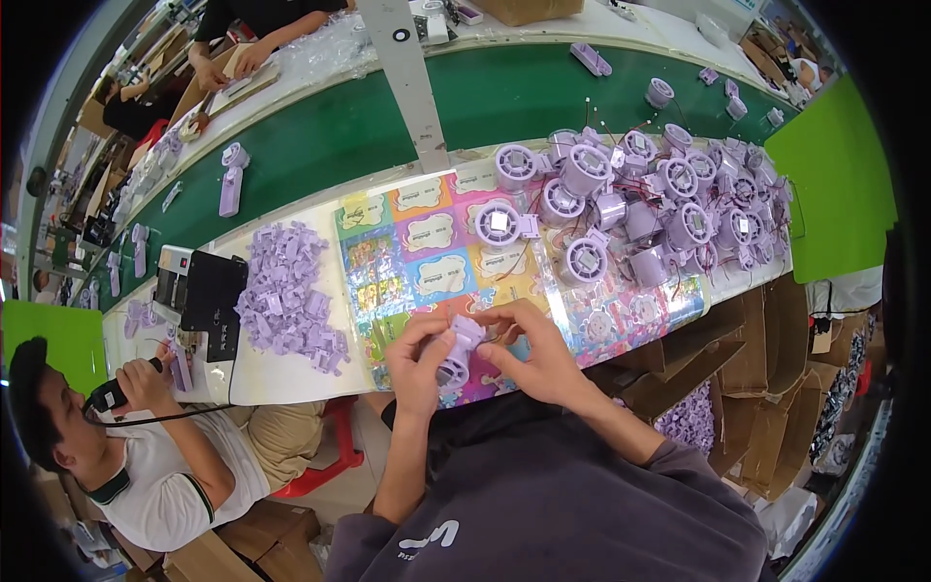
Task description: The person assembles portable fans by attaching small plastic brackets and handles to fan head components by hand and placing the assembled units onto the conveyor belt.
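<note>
While gripped: lilac fan housing (460,351), round, pale, at 6 o'clock.
Hands: left hand (419,357) and right hand (534,351) both grasping it.
Hidden: its underside, behind fingers.

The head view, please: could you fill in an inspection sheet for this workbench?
Surface: white bench with a colourful patterned sheet; green conveyor belt behind.
Job's things: lilac fan part held in both hands.
Clutter: heap of lilac fan housings at right; pile of small lilac clips at left.
Grips: left hand and right hand both closed on the fan part.
Cables: thin red wires among the housings.
Surroundings: seated co-worker at left holding a black tool; cardboard boxes at right.
</note>
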Demonstrator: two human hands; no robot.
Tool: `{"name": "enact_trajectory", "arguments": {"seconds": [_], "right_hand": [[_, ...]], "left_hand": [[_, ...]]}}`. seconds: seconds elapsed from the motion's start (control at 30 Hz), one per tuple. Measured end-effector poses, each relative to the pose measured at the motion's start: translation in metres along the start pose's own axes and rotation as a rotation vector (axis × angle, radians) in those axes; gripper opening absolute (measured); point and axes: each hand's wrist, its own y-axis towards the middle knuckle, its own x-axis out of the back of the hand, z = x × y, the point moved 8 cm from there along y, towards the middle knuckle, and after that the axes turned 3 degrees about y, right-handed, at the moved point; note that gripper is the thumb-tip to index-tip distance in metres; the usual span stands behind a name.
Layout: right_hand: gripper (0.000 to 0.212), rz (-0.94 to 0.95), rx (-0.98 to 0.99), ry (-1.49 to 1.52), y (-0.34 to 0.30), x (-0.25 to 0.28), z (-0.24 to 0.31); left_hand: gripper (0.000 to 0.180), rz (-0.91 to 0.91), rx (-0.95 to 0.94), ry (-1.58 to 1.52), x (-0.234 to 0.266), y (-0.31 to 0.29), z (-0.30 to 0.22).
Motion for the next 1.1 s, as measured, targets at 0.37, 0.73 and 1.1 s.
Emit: {"name": "enact_trajectory", "arguments": {"seconds": [0.37,0.73,1.1], "right_hand": [[0.076,-0.247,0.003,-0.253,-0.033,0.031,-0.028],[0.086,-0.774,-0.212,-0.398,-0.09,0.137,-0.046],[0.037,-0.351,-0.374,-0.743,-0.198,0.093,-0.165]], "left_hand": [[0.042,0.268,-0.004,-0.075,-0.072,-0.002,0.008],[0.006,-0.053,-0.262,0.719,-0.006,0.034,0.02],[0.019,-0.451,-0.222,1.602,0.09,-0.156,0.039]]}}
